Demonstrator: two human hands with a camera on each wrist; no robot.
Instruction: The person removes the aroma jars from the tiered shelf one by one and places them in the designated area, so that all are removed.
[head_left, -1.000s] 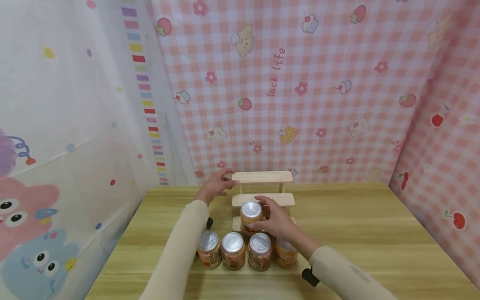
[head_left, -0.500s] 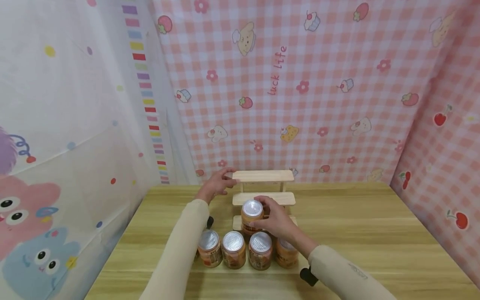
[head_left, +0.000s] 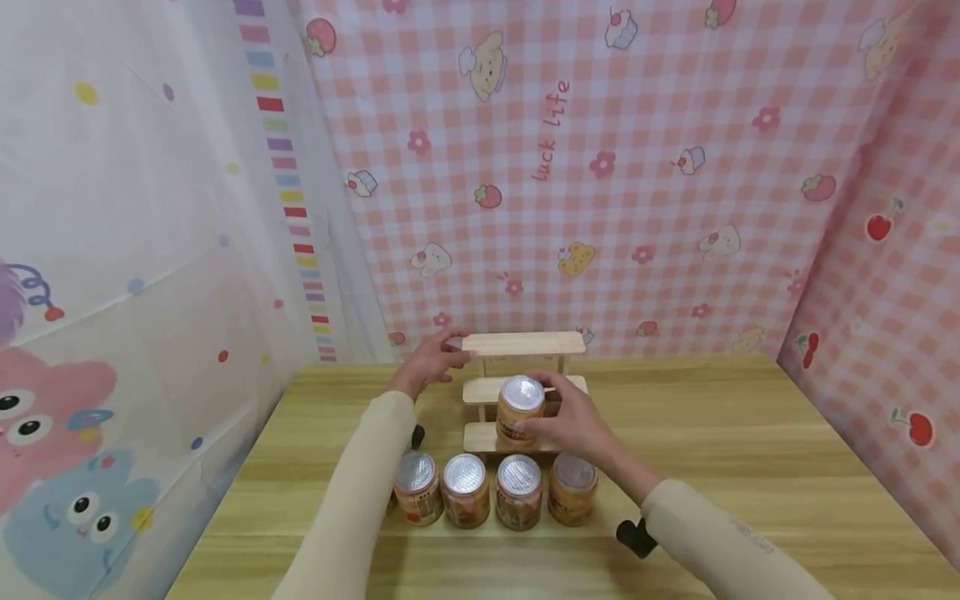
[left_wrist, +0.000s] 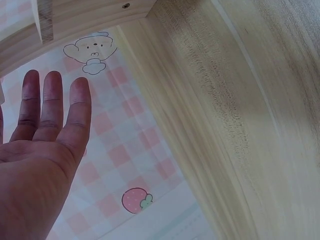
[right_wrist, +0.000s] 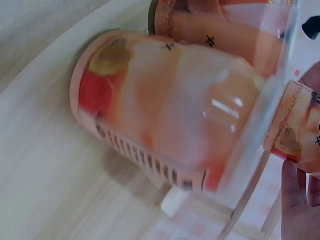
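My right hand [head_left: 576,423] holds a can [head_left: 521,413] with a silver lid and an orange label, thumb on the near side and fingers behind. The can is upright, overlapping the middle and lowest boards of a small three-tier wooden shelf [head_left: 517,342]. In the right wrist view that can [right_wrist: 296,127] shows at the right edge, with fingers [right_wrist: 290,186] against it. My left hand [head_left: 429,363] pinches the left end of the top board between thumb and index finger. Its other fingers [left_wrist: 52,102] extend straight in the left wrist view.
Several similar cans stand in a row before the shelf, among them a can [head_left: 467,492] and the rightmost can [head_left: 573,492]; one more is mostly hidden by my left sleeve [head_left: 360,475]. A pink checked cloth [head_left: 645,208] hangs behind the wooden table [head_left: 712,467].
My right hand has raised the can and carried it slightly right and back, away from the row. The left hand stays at the top board. The head view has tilted a little.
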